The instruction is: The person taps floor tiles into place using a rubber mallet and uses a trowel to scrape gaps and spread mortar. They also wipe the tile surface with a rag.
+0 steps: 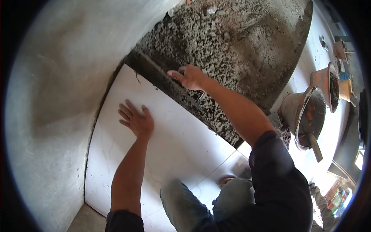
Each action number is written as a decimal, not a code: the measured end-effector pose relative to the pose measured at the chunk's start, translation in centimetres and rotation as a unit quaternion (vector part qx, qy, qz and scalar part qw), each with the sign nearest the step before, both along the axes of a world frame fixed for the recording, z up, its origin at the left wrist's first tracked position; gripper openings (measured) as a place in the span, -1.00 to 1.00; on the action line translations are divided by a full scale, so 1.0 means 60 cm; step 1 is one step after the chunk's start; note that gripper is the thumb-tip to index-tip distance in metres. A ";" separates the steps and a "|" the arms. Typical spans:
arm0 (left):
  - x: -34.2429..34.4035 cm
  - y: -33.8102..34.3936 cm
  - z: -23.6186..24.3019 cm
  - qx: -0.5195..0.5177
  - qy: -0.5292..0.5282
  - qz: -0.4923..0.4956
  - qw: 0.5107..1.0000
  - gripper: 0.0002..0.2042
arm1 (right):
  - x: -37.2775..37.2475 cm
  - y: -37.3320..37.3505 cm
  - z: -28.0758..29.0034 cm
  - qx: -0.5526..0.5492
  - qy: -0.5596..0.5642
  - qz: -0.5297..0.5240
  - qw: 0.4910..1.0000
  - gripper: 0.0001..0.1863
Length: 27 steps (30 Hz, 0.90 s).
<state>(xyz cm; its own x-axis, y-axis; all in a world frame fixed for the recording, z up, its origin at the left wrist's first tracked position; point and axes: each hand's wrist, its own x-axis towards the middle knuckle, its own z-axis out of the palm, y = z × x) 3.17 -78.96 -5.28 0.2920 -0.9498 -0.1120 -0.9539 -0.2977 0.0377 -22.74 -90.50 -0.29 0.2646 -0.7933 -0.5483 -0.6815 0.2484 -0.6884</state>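
Observation:
My left hand [136,120] lies flat with spread fingers on a large white tile [174,127] beside the wall. Over the mortar at the tile's far edge, my right hand [189,77] is closed round what looks like a trowel. Most of its handle is hidden in my fist, and a bit of bent metal [200,96] shows below the hand. The blade is hard to make out against the dark mortar. Grey, crumbly mortar [208,38] spreads beyond the tile, with a smoother, darker strip along its edge. A few crumbs lie on the tile near the wall corner.
A bare grey wall [58,85] rises at the left. To the right, mortar-stained buckets [290,110] stand on white tiles, the nearest tipped toward the right with a wooden handle [315,149] at its rim. My bent knees [185,205] are over the tiles below. Another person's leg [322,205] shows at lower right.

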 end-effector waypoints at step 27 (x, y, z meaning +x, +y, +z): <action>-0.006 -0.008 -0.011 -0.002 0.005 -0.007 1.000 -0.27 | -0.107 0.215 -0.002 0.102 -0.027 0.032 0.994 -0.12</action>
